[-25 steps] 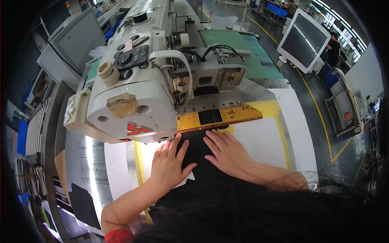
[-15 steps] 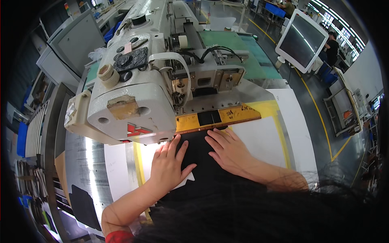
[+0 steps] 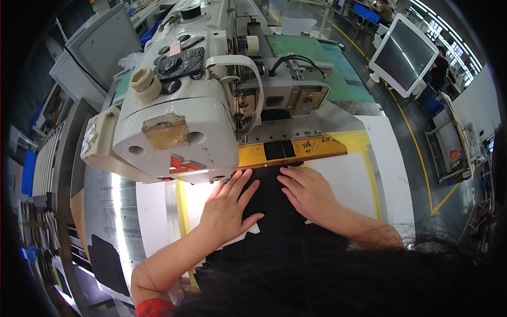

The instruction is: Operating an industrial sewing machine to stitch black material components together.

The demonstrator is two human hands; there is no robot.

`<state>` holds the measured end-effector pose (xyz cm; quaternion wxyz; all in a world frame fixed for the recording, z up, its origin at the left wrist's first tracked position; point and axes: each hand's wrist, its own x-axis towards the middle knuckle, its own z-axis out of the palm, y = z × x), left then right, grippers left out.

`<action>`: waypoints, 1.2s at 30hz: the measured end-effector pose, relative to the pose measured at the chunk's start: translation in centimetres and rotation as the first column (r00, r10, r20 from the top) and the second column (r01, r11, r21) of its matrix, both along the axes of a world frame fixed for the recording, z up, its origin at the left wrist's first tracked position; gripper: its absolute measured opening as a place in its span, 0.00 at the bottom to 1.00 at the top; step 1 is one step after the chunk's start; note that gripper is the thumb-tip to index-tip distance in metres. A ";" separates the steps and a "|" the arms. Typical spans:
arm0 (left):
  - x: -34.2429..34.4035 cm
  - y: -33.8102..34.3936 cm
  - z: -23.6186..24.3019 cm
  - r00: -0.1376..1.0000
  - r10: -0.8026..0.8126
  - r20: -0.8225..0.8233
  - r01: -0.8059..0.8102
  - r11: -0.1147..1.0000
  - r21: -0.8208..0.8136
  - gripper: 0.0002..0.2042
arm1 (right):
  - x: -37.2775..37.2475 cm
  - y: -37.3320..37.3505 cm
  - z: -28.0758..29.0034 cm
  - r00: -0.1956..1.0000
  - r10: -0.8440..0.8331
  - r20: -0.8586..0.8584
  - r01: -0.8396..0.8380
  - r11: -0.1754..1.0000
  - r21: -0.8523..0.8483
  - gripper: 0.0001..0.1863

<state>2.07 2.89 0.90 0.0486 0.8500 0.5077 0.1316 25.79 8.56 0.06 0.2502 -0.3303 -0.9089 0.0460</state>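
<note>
I have the left hand (image 3: 224, 211) and the right hand (image 3: 311, 195) apart, fingers extended and closed on nothing, resting along opposite edges of the black cloth (image 3: 272, 193); it lies between them, its far end at the yellow bar (image 3: 318, 147), and I judge the spread keeps it flat and square; the cloth looks matte and pliable, the bar straight and rigid, the white machine head (image 3: 174, 119) glossy and rounded; yellow tape (image 3: 182, 203) probably secures the smooth white sheet (image 3: 346, 179) beneath.
</note>
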 end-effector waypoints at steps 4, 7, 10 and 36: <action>0.0 0.0 -0.1 1.000 0.004 0.001 -0.004 1.000 0.005 0.34 | -0.3 -0.5 -0.4 0.998 -0.025 0.052 0.022 0.998 0.057 0.17; -0.1 -0.1 -0.2 1.000 -0.003 0.001 0.003 1.000 0.007 0.34 | -0.6 -0.6 0.0 0.987 -0.058 0.152 0.038 0.990 0.133 0.19; -0.2 0.0 -0.3 1.000 -0.015 0.008 0.015 1.000 0.010 0.34 | -0.8 -1.0 -0.2 0.971 -0.071 0.227 0.030 0.984 0.177 0.21; -0.6 -1.0 -0.5 0.998 0.060 -0.026 -0.058 0.995 0.075 0.37 | -1.7 -0.7 -0.1 0.965 0.053 0.258 -0.068 0.996 0.052 0.28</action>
